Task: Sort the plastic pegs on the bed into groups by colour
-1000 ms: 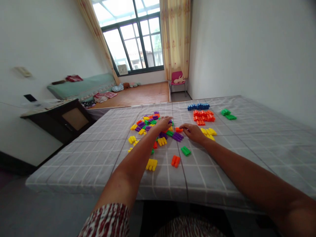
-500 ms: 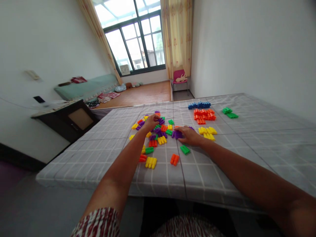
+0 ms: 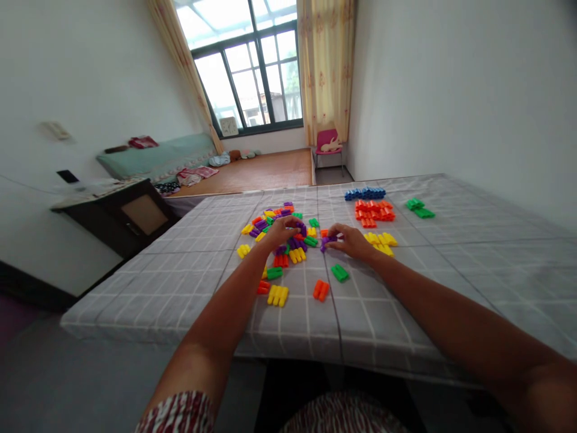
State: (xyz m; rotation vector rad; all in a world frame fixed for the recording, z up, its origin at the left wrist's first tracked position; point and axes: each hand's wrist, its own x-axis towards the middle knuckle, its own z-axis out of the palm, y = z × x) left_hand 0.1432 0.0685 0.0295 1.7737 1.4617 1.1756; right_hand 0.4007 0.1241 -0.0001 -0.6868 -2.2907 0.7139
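Observation:
My left hand (image 3: 286, 230) is closed on a purple plastic block (image 3: 302, 229), above a mixed heap of purple, yellow, green and orange blocks. Just right of the heap, my right hand (image 3: 347, 239) pinches another purple block (image 3: 325, 243) close to the cloth. Near the right fingers lies an orange block (image 3: 324, 233), partly hidden. A green block (image 3: 340, 272) rests in front of the right hand, and an orange block (image 3: 321, 290) is nearer to me. At the heap's near end are a yellow block (image 3: 277, 295) and a green block (image 3: 274, 273).
Sorted by colour on the right are blue blocks (image 3: 365, 193), orange blocks (image 3: 374, 211), yellow blocks (image 3: 381, 242) and green blocks (image 3: 420, 207). They all lie on a grey checked cloth (image 3: 180, 288). A dark cabinet (image 3: 130, 210) stands to the left.
My left hand has moved slightly right and nearer to me, now with a purple block in its fingers. My right hand has shifted a little right with its purple block.

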